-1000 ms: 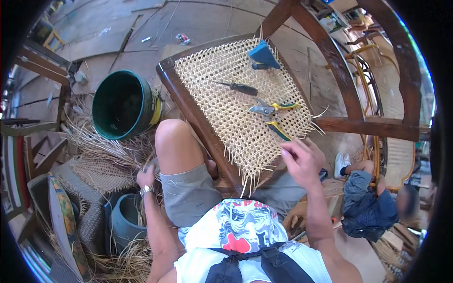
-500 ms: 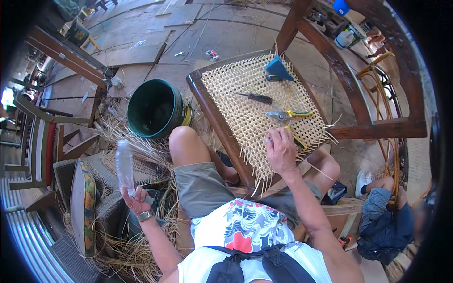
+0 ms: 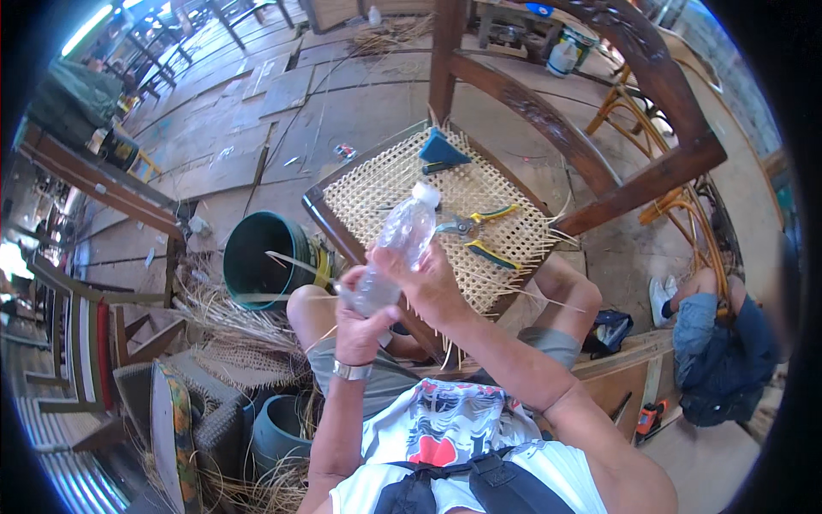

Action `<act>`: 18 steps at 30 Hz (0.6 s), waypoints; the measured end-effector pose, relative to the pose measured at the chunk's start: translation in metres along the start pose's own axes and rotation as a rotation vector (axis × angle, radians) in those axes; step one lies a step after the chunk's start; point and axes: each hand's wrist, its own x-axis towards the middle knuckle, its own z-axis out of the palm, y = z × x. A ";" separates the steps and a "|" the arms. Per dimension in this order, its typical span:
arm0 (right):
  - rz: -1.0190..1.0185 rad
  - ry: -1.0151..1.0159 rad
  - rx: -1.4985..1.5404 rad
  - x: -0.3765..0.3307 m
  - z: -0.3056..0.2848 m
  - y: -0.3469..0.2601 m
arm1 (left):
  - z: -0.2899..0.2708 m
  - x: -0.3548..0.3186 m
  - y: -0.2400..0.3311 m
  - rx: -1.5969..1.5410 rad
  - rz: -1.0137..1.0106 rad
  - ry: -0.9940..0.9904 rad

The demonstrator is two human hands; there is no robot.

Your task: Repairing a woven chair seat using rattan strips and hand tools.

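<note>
A clear plastic bottle (image 3: 408, 227) is held low down by the left grip (image 3: 360, 336) and around its middle by the right grip (image 3: 432, 287). It is tipped, with its white cap (image 3: 425, 194) pointed up and away from both. Past the right grip, yellow-and-green cutters (image 3: 462, 228) are laid on the woven chair seat (image 3: 355, 190), with a blue wedge (image 3: 443, 151) farther off. Left of the left grip, a green bucket (image 3: 300, 242) is seen. A pale strip (image 3: 291, 260) is seen beside the left grip; whether it is held cannot be told.
</note>
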 end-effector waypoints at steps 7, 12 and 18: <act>-0.176 0.161 -0.292 0.008 -0.082 -0.018 | -0.134 -0.035 0.053 0.712 -0.288 0.360; -0.166 0.139 -0.245 -0.001 -0.115 -0.020 | -0.240 -0.123 0.151 1.892 -0.062 0.872; -0.070 0.154 -0.128 -0.007 -0.116 -0.006 | -0.101 -0.113 0.157 1.025 0.137 0.685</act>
